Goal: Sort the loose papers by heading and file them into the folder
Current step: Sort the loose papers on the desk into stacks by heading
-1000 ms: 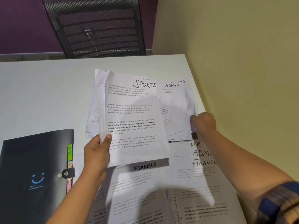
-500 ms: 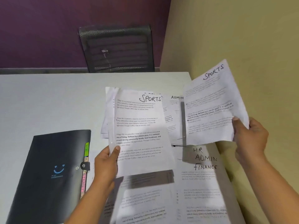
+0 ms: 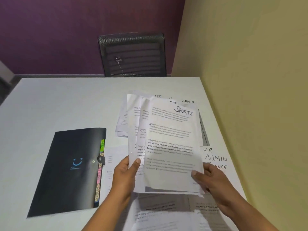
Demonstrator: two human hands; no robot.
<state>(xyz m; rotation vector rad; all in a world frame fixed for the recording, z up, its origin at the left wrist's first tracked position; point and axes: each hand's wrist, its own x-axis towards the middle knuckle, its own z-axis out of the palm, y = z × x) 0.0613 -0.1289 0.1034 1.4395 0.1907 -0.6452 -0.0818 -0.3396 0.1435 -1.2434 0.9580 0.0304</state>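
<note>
Above the white table (image 3: pixel 66 105) I hold a small stack of sheets headed SPORTS (image 3: pixel 170 144). My left hand (image 3: pixel 125 175) grips the stack's lower left edge with the thumb on top. My right hand (image 3: pixel 211 179) pinches the lower right corner of the top sheet, which lies on the stack. A black folder (image 3: pixel 70 169) with coloured index tabs lies shut with its snap strap to the left. More loose papers lie on the table: sheets headed HR and ADMIN (image 3: pixel 188 101) behind the stack, and a sheet listing HR, ADMIN, FINANCE (image 3: pixel 215 157) at the right.
A black mesh chair (image 3: pixel 133 54) stands behind the table's far edge. A yellow wall (image 3: pixel 258 80) runs along the table's right side. Other printed sheets (image 3: pixel 160 212) lie under my hands near the front edge.
My right hand has brought the SPORTS sheet from the right and laid it on the stack in my left hand. The camera has tilted up a little.
</note>
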